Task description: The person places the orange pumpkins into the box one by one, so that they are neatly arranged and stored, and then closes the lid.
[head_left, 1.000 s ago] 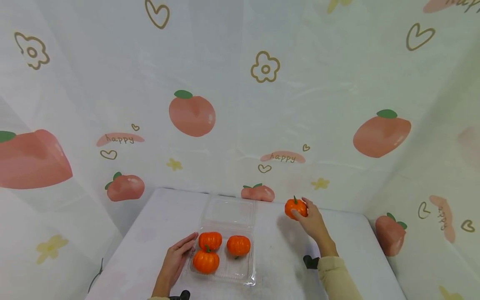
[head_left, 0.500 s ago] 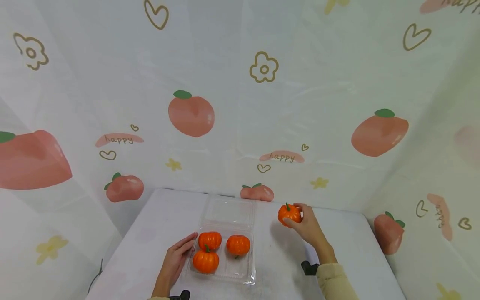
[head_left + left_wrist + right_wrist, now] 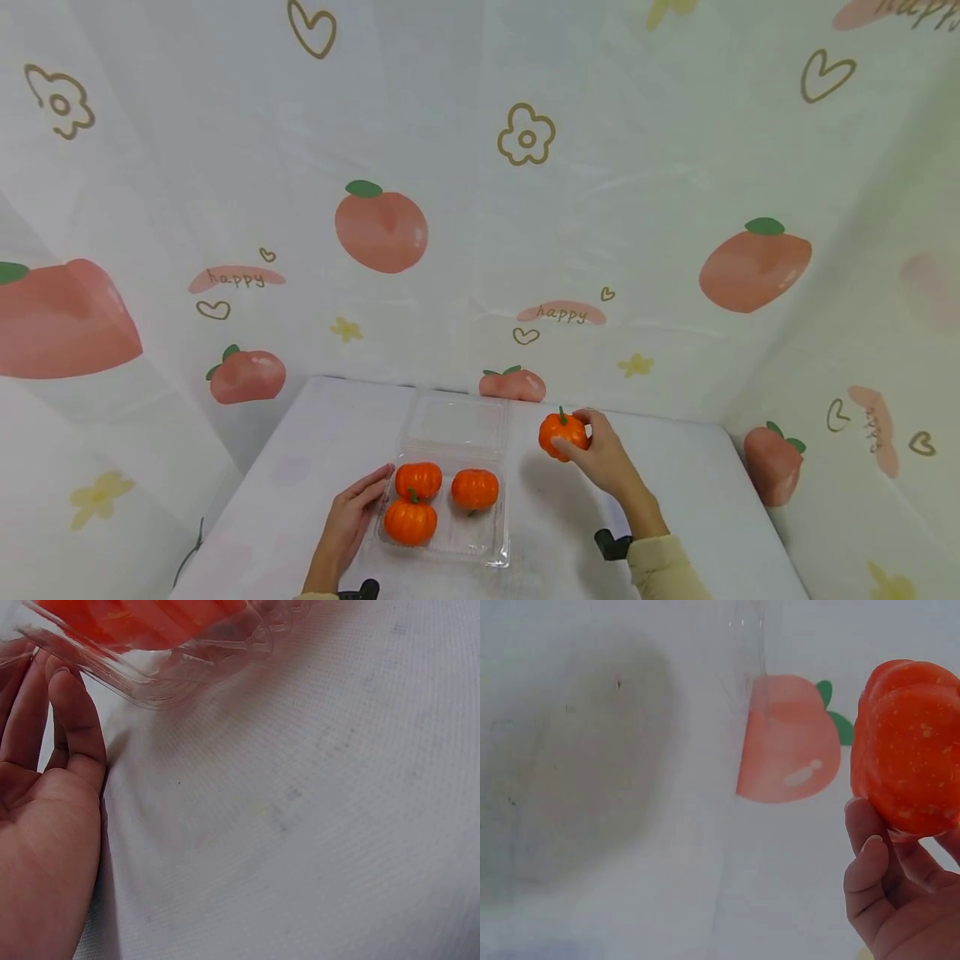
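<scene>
In the head view my right hand [image 3: 606, 454] holds a small orange toy pumpkin [image 3: 562, 435] with a green stem up, raised over the table right of the clear plastic clamshell box [image 3: 491, 546]. The right wrist view shows the fingers and thumb round the lower part of the pumpkin [image 3: 911, 750]. My left hand [image 3: 348, 517] rests against the box's left side, its extended fingers touching the wall; the left wrist view shows the palm and slightly bent fingers there. Inside the box lie three more pumpkins: two at the left [image 3: 410, 522], one at the right [image 3: 475, 489].
The box's clear lid [image 3: 455, 421] lies folded back on the white-covered table [image 3: 300, 467]. A printed white curtain [image 3: 480, 208] stands behind the table and at both sides. Dark camera mounts [image 3: 612, 545] sit at the wrists.
My right hand has carried the pumpkin leftward and slightly down, closer to the box. The left hand and the pumpkins in the box have stayed in place.
</scene>
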Available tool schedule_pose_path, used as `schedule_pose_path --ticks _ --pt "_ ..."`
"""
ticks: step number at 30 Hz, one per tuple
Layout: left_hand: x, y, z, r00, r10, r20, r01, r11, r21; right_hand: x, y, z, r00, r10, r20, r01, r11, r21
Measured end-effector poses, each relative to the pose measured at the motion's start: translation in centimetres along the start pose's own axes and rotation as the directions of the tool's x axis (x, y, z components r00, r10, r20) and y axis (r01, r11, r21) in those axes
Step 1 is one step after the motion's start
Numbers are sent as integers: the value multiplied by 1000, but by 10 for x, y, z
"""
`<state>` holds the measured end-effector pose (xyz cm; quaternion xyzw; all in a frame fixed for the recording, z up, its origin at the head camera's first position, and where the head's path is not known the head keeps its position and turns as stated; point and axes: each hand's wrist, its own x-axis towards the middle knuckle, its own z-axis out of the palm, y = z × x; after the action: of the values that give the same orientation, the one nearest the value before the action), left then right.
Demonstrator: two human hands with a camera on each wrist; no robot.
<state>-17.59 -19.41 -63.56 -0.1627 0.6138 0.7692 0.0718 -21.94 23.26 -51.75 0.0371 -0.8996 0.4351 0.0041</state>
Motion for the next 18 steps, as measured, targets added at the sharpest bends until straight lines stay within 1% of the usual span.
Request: schedule_pose_path --ticks 4,5,8,11,14,18 --pt "0 1 0 1000 1 1 -1 1000 -1 -2 -5 5 1000 -23 -12 23 1000 6" --pt "0 1 -1 1000 13 7 -13 1000 7 -2 -7 7 1000 -26 -15 26 1000 3" --pt "0 2 -1 1000 17 7 -17 1000 2 -4 -12 11 1000 -19 -20 20 1000 11" --pt "0 2 -1 1000 14 9 -14 1000 17 -7 -17 15 1000 -4 -7 4 1000 10" --pt "0 1 -2 1000 -4 0 4 1000 20 -12 -21 21 1000 3 10 -3 1000 19" --pt "0 0 -2 1000 -11 1 11 1000 15 -18 -26 28 1000 -13 29 12 999 43"
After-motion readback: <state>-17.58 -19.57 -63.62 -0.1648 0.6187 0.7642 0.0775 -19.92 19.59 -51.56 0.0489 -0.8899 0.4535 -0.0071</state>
